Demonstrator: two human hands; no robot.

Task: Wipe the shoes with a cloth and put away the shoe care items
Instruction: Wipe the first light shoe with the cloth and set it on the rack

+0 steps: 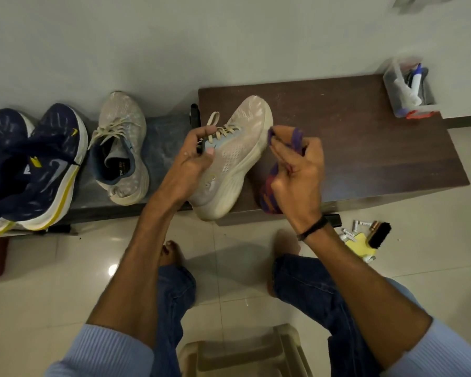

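While the left hand (193, 156) curls round the laced collar of a beige mesh-knit sneaker (237, 156) with a thick ribbed sole, the right hand (297, 172) pinches a bunched purple-and-red cloth (268, 197) just beside the shoe's flank at centre frame. The sneaker lies tilted across the front edge of a dark wood-grain bench (365, 153). Its twin (120, 148) and a navy pair (44, 164) sit at left; a black bristle brush (379, 235) lies on glossy tiles (229, 268) at lower right.

A swoosh logo (58, 166) stands on the navy shoe (55, 137); insole print (121, 168) in the beige shoe (125, 115) is unreadable.
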